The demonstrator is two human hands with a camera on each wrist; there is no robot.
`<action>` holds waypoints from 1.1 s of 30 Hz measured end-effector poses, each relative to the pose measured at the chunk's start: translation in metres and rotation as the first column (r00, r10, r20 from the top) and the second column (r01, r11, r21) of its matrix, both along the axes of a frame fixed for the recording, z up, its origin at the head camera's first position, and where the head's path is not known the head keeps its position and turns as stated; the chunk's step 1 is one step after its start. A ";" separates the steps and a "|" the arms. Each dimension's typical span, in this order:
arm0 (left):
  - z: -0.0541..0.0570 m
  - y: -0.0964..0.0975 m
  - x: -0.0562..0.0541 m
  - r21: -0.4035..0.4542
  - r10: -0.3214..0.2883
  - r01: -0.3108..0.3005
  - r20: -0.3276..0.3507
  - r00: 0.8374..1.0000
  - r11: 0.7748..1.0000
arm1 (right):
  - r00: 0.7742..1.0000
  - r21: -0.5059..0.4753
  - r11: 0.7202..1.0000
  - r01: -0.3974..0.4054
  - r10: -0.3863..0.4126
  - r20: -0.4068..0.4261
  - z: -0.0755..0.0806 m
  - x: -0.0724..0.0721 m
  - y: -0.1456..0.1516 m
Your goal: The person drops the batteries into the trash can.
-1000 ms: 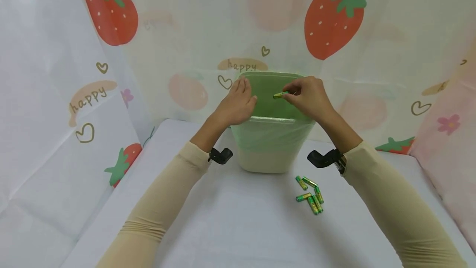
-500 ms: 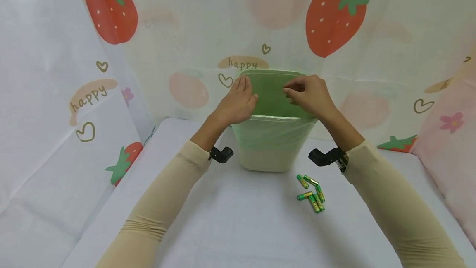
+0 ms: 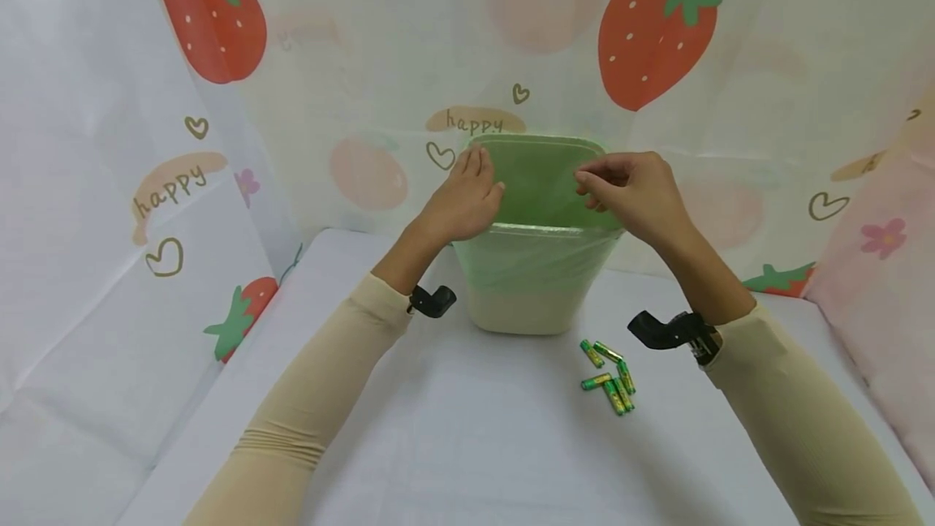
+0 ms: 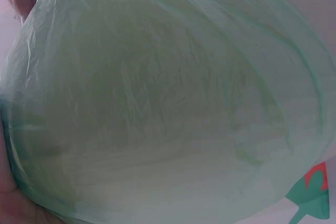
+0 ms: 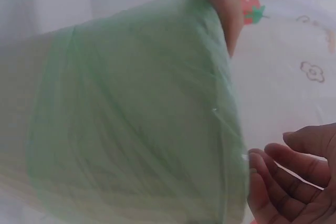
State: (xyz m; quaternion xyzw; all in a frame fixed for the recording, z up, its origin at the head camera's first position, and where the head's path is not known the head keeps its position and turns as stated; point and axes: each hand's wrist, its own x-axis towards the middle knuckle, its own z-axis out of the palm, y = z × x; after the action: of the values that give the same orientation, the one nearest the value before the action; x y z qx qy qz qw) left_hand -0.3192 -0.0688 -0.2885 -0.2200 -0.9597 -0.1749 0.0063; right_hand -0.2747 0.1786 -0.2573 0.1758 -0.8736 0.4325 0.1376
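A pale waste bin (image 3: 522,299) lined with a thin green plastic bag (image 3: 540,254) stands upright at the back of the table. My left hand (image 3: 463,200) rests at the bin's left rim with its fingers straight. Over the right part of the opening is my right hand (image 3: 635,189), fingers loosely bent and nothing between them. In the right wrist view its thumb (image 5: 307,139) stands apart from the fingers, right at the bag-covered rim. Several small green and gold batteries (image 3: 613,380) lie on the table, in front of the bin and to its right.
White cloth covers the table (image 3: 467,437). Behind it hangs a white curtain (image 3: 409,39) printed with strawberries and hearts, close behind the bin. Black wrist cameras (image 3: 433,301) jut inward from both sleeves.
One second ago my right hand pinched a battery over the bin; it has let go of it, and the battery is out of sight. The right hand has drawn slightly right. The left hand stays put.
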 end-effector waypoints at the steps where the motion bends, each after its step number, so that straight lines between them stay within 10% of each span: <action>1: 0.000 0.000 0.000 -0.003 0.001 -0.001 0.000 1.000 1.000 | 1.000 0.002 1.000 0.002 -0.002 -0.005 0.000 0.003 0.001; 11: -0.004 -0.001 -0.001 0.001 0.003 -0.003 -0.014 1.000 1.000 | 0.999 -0.028 0.999 0.017 -0.017 -0.034 -0.002 0.032 0.012; 33: -0.004 -0.001 -0.002 -0.001 -0.006 0.006 -0.036 0.999 1.000 | 0.997 -0.029 0.997 0.070 -0.071 -0.033 -0.061 0.096 0.041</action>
State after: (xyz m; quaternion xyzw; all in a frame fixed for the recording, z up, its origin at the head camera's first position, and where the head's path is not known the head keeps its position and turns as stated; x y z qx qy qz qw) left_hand -0.3212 -0.0699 -0.2920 -0.2261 -0.9588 -0.1708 0.0227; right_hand -0.1784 0.2198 -0.3179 0.1504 -0.8706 0.4365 0.1700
